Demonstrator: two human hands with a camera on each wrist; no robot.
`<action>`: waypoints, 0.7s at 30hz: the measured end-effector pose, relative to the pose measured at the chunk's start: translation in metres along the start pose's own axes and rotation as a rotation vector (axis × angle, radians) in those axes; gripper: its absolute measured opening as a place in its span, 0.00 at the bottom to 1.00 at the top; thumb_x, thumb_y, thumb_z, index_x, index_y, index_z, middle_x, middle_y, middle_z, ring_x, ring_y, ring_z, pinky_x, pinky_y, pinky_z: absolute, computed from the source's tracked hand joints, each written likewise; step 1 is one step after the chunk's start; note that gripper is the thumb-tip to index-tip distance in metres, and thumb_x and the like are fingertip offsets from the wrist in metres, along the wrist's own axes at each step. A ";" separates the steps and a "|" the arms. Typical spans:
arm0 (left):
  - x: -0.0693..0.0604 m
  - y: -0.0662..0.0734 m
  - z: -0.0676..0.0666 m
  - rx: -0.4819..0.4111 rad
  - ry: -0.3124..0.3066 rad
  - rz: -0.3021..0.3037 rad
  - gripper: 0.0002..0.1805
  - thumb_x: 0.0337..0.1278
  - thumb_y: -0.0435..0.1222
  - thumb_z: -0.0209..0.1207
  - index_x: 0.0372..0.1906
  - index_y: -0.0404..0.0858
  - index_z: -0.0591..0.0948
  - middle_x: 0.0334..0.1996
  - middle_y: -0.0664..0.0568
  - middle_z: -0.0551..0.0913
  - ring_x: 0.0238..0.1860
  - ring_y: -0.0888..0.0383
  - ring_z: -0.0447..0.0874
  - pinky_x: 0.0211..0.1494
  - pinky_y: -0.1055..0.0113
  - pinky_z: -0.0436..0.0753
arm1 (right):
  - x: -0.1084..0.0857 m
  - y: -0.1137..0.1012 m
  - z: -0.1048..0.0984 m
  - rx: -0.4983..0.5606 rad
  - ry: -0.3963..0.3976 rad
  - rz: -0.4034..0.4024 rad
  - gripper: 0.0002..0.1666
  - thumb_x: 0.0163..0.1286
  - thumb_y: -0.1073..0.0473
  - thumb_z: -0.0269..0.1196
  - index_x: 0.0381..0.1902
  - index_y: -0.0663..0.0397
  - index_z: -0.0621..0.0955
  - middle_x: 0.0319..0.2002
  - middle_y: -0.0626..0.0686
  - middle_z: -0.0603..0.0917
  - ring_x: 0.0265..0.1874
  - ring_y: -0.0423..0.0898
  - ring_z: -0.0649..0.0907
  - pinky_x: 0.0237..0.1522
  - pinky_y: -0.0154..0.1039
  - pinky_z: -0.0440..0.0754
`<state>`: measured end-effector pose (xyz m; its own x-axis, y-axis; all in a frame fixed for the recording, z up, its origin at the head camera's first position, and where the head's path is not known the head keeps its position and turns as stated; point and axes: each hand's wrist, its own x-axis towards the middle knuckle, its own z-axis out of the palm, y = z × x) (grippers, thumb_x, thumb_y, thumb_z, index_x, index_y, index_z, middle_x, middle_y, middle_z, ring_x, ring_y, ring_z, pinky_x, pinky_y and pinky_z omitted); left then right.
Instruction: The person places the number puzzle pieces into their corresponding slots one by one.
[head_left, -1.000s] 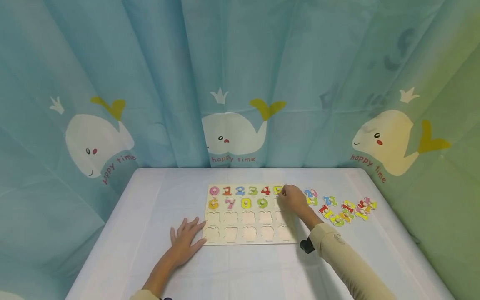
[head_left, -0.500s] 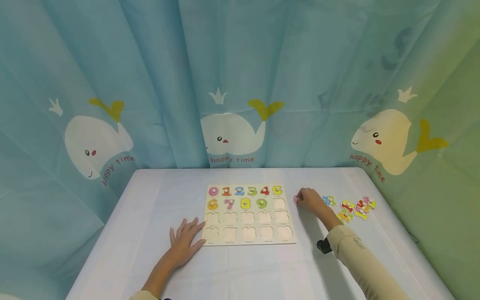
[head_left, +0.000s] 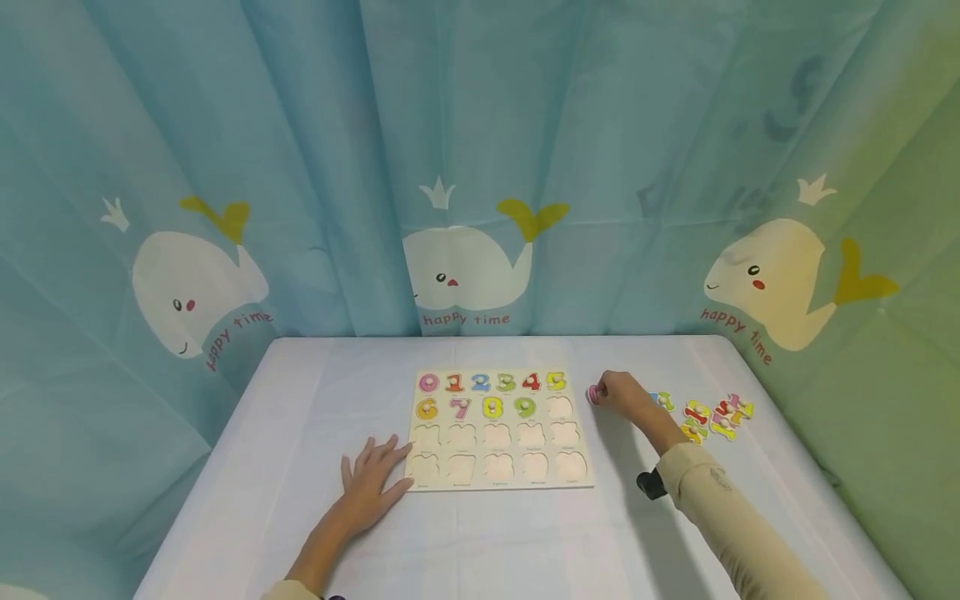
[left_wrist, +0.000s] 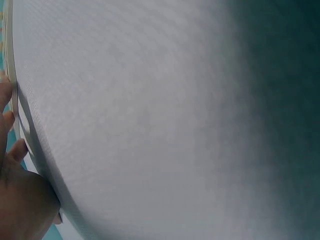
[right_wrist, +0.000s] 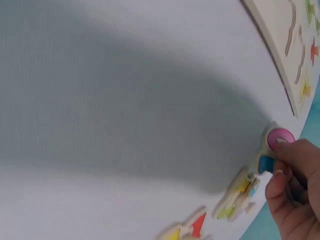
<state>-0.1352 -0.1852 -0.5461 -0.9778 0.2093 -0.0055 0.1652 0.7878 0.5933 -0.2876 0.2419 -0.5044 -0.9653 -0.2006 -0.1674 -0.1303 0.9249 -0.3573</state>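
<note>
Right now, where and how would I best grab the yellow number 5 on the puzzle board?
Probably by its small knob, pinched from straight above. The yellow number 5 lies face up, set into the puzzle board, so its edges likely offer little grip, while the knob stands up from its face.

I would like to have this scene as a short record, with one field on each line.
Left hand: touches the puzzle board at its left edge
Right hand: pinches a pink-and-blue piece, right of the board
Filled slots: number pieces 0 to 9
Empty slots: eleven
Loose pieces: on the table, toward its right side
Background: blue-green curtain with whales
</note>
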 end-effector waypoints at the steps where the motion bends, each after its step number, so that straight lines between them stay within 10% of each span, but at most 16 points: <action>1: 0.000 0.000 0.000 0.002 0.001 -0.001 0.28 0.61 0.48 0.57 0.64 0.44 0.71 0.67 0.40 0.62 0.69 0.33 0.42 0.60 0.30 0.30 | 0.001 0.001 -0.001 -0.018 -0.019 -0.016 0.08 0.62 0.66 0.63 0.34 0.69 0.77 0.27 0.55 0.78 0.28 0.48 0.76 0.35 0.43 0.78; 21: 0.000 -0.002 0.001 0.004 0.048 0.022 0.27 0.60 0.46 0.59 0.64 0.43 0.72 0.66 0.40 0.64 0.69 0.33 0.44 0.60 0.29 0.31 | 0.003 -0.001 -0.011 -0.045 -0.080 -0.100 0.13 0.62 0.57 0.62 0.24 0.61 0.77 0.19 0.50 0.75 0.21 0.44 0.72 0.24 0.37 0.72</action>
<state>-0.1350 -0.1861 -0.5482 -0.9790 0.1988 0.0457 0.1870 0.7854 0.5901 -0.2927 0.2439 -0.4941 -0.9262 -0.3156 -0.2062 -0.2363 0.9122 -0.3348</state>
